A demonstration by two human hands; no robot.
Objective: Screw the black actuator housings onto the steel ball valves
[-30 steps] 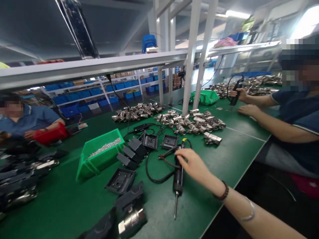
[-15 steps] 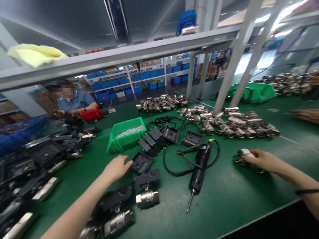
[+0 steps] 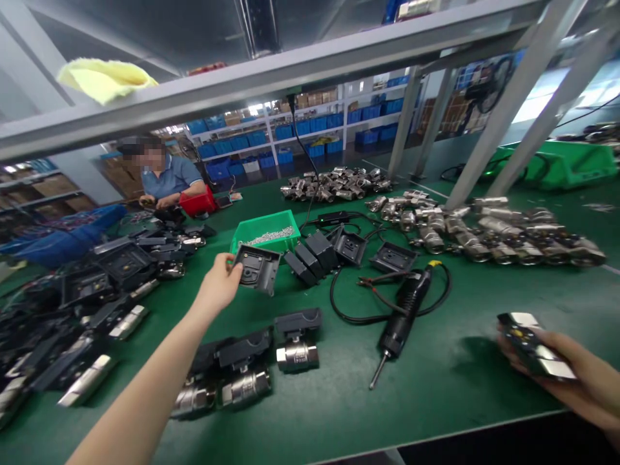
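Observation:
My left hand grips a black plastic cover by its left edge and holds it lifted above the green bench, just in front of the green bin of screws. My right hand holds a metal valve part with a black face near the bench's front right edge. A black electric screwdriver lies on the mat between my hands, its cable looped behind it. Finished valves with black housings lie below my left forearm.
More black covers lie behind the screwdriver. Piles of bare metal valves fill the back right; assembled units crowd the left. A person in a blue shirt works at the far left. Slanted shelf posts rise at right.
My left hand has picked the black cover up off the mat and raised it. My right hand has lifted the metal valve part and drawn it toward me. The view has swung left.

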